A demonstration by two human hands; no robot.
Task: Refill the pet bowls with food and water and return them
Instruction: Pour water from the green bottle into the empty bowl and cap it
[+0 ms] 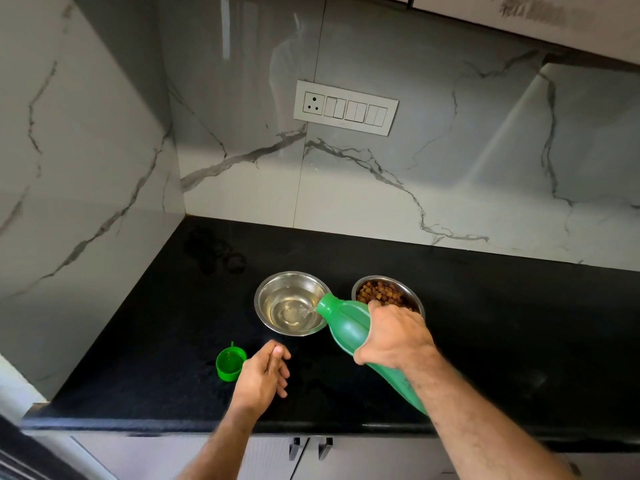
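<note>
The left hand (265,374) hangs loose, holding nothing, beside the cap (229,362); the right hand (394,336) grips the tilted bottle (343,322), pouring into the water bowl (292,303) beside the food bowl (384,292). Tipping steeper could slop water over the rim onto the counter (502,306)

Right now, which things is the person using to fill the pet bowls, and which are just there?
For the job:
- green bottle, tipped by the right hand
- water bowl
- food bowl with kibble
- green cap, beside the left hand

Just there:
- switch panel
- black counter
- cupboard handles
</note>
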